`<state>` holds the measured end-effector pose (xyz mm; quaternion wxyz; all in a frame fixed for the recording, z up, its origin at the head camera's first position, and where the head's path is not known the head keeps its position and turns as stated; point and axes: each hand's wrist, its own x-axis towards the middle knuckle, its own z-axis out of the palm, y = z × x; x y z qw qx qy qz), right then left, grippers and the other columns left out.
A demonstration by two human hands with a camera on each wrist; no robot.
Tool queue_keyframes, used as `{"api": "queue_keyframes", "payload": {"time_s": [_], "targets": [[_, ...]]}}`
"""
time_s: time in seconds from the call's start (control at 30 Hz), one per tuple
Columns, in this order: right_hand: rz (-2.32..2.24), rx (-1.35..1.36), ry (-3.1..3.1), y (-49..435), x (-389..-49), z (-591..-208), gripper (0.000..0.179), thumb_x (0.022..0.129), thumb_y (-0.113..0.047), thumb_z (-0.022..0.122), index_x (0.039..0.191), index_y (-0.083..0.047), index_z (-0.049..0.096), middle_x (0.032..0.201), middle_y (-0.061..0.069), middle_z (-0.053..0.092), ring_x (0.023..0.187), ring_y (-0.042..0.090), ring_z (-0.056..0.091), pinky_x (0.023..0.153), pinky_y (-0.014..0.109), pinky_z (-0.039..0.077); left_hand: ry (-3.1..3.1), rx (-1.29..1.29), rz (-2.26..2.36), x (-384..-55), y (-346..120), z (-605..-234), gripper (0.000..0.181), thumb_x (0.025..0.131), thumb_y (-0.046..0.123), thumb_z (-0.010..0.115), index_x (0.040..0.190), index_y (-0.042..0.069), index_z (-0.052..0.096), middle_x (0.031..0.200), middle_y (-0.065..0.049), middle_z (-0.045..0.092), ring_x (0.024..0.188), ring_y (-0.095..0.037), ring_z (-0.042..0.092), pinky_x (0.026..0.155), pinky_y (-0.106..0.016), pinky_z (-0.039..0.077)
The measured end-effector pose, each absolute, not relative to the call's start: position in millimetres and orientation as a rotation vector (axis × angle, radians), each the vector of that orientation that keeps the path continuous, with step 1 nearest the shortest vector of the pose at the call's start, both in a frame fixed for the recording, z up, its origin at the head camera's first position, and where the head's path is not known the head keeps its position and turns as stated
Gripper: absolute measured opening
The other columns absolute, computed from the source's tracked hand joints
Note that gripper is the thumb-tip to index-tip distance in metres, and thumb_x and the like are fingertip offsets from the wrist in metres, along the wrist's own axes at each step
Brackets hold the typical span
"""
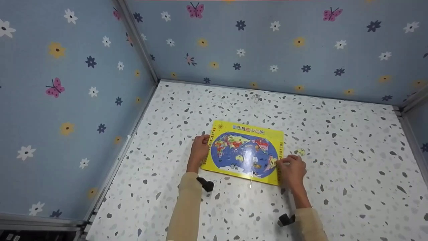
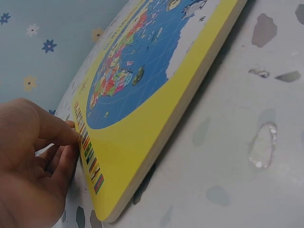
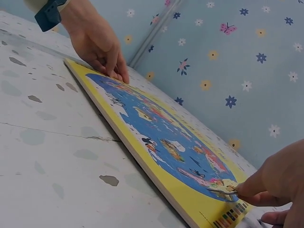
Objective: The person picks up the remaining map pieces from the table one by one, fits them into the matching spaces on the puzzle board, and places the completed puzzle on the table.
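Note:
A yellow-bordered world map puzzle board (image 1: 247,127) lies flat on the table, slightly turned. My left hand (image 1: 200,147) holds its left edge; in the left wrist view the thumb (image 2: 66,134) touches the border by the row of flags, with the other fingers curled at the edge. At the map's lower right, my right hand (image 1: 293,169) pinches a small yellowish puzzle piece (image 3: 223,187) between thumb and finger. That piece sits slightly tilted over the map, its grey edge showing. A loose pale yellow puzzle piece (image 1: 301,152) lies on the table just beyond the right hand.
The speckled white table (image 1: 354,187) extends around the board. Blue flowered panels (image 1: 254,43) stand along its back and left side. A dark wrist strap piece (image 1: 205,184) hangs by the left sleeve, another (image 1: 286,219) by the right sleeve.

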<state>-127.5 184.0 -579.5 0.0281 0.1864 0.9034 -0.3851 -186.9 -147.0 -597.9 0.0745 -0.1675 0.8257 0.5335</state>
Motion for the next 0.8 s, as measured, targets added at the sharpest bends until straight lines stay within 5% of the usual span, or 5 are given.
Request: {"api": "queue_keyframes", "payload": {"time_s": [0.8], "targets": [[-1.110,0.534,2.848,181.2,-125.0,-583.9,0.025,0.090,-0.025,0.065,0.096,-0.001,0.071,0.140,0.018,0.042,0.133,0.040,0.030,0.110,0.057,0.018,2.488,-0.551,1.563,-188.7,-144.9,-599.5,0.043,0.093,0.002,0.040,0.132,0.012,0.056,0.123,-0.004,0.050,0.107,-0.018,0.049,0.100,-0.037,0.040]]}}
